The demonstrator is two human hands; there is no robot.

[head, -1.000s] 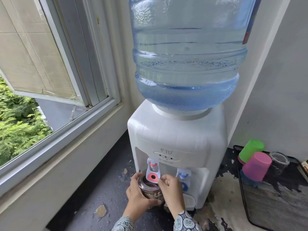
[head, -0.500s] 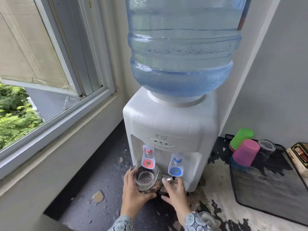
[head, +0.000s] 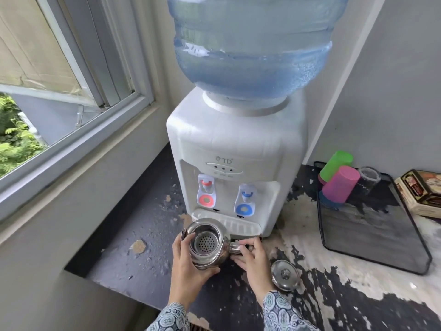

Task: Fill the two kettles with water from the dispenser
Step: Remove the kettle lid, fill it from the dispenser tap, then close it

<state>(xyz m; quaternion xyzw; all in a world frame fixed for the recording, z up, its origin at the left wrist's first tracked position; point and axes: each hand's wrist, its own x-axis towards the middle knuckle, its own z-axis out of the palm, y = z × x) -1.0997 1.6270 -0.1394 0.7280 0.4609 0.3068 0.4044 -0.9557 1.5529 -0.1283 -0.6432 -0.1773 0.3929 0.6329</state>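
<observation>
Left hand (head: 188, 266) grip: fingers curled round the body of the small shiny steel kettle (head: 207, 244), thumb on its near-left side. Right hand (head: 254, 259) grip: fingers pinched on the kettle's handle (head: 235, 248) on the right side. Both grips clamped on the same kettle

Kettle sits between the two grips, lid off, mouth open and facing up, perforated metal strainer (head: 204, 240) visible inside. Can't tell whether it holds water, or whether its base touches the counter (head: 143, 266) or is lifted

Just beyond the grips: white drip tray (head: 241, 224) of the white tabletop water dispenser (head: 236, 149). Kettle overlaps the tray's near-left corner. Red-marked tap (head: 206, 193) is above and beyond the kettle, blue-marked tap (head: 244, 201) further right, above the right grip. Large blue-tinted water bottle (head: 253, 44) inverted on top of the dispenser

Just right of the right grip: round steel lid with knob (head: 285, 274) lying on the counter, apart from the hand

Well right of the grips: black mesh tray (head: 372, 240) with upturned pink plastic cup (head: 341, 185), green plastic cup (head: 335, 164) and a clear glass (head: 370, 175) at its far end. Printed cardboard box (head: 422, 193) beside the tray at the frame edge

Left of the grips: window frame (head: 71, 144) above the counter's dark worn surface
</observation>
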